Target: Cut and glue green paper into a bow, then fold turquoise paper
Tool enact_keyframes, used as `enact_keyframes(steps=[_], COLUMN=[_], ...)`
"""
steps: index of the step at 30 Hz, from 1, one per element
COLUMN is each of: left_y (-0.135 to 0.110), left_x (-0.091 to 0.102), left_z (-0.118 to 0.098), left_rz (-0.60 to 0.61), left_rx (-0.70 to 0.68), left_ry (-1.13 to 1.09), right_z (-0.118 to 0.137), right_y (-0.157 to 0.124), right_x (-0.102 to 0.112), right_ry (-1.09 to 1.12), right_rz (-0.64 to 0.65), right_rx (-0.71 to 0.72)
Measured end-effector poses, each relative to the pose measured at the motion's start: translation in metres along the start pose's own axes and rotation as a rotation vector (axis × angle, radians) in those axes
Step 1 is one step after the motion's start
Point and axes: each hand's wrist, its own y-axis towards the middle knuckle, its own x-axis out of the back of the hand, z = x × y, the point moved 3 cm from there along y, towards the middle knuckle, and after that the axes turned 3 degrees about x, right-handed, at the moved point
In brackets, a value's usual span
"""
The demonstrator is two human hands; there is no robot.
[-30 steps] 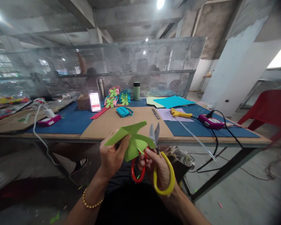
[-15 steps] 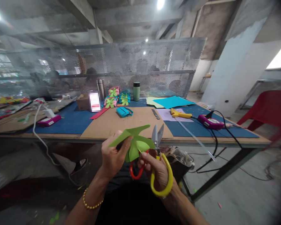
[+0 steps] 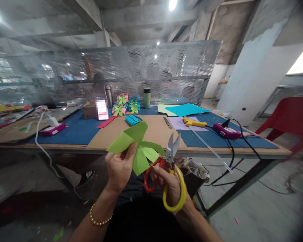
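My left hand (image 3: 120,169) pinches a light green paper piece (image 3: 138,161), cut and folded into several petal-like flaps, in front of the table's near edge. In my right hand (image 3: 170,181) are scissors (image 3: 173,148) with one red and one yellow handle loop, their blades pointing up and a little apart. The right thumb and fingertips sit close to the paper's lower right edge; whether they touch it I cannot tell. On the cardboard sheet (image 3: 156,131) beyond lie a small blue folded paper piece (image 3: 133,120) and a craft knife (image 3: 168,122).
Small pink and blue paper items with green bows (image 3: 119,110) stand at the back beside a green flask (image 3: 146,98). Blue paper sheets (image 3: 188,109), a yellow glue gun (image 3: 195,122) and a purple power strip (image 3: 227,131) lie to the right. A bin (image 3: 195,174) stands under the table.
My left hand has turned the green paper, so its large flap now faces me more and stands higher. The scissors have shifted slightly and their blades look closer together.
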Motion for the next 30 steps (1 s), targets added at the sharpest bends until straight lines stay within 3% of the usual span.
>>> enact_keyframes(steps=[3,6,9,13,18,24,27,30], left_y=[0.005,0.008,0.008,0.007,0.007,0.012,0.012,0.012], left_x=[0.002,0.0,-0.004,-0.009,-0.011,-0.006,-0.004,-0.002], left_z=[0.016,0.033,0.041,0.045,0.052,0.06,0.061,0.059], left_rz=[-0.016,0.024,0.092,0.131,0.185,0.215,0.33,0.52], left_rx=[0.208,0.398,0.51,0.614,0.657,0.675,0.707,0.739], left_ry=[-0.156,-0.346,-0.433,-0.43,-0.433,-0.434,-0.394,-0.372], right_z=[0.006,0.02,0.027,0.022,0.02,0.024,0.022,0.026], right_y=[0.0,0.002,0.007,0.013,0.014,0.013,0.013,0.013], right_x=[0.017,0.051,0.091,0.121,0.103,0.088,0.091,0.087], right_ry=[-0.05,-0.361,-0.735,-0.908,-0.948,-0.954,-0.941,-0.914], right_rz=[0.005,-0.03,-0.039,0.033,0.113,0.151,0.177,0.206], right_rx=[0.062,0.124,0.15,0.208,0.273,0.207,0.12,0.078])
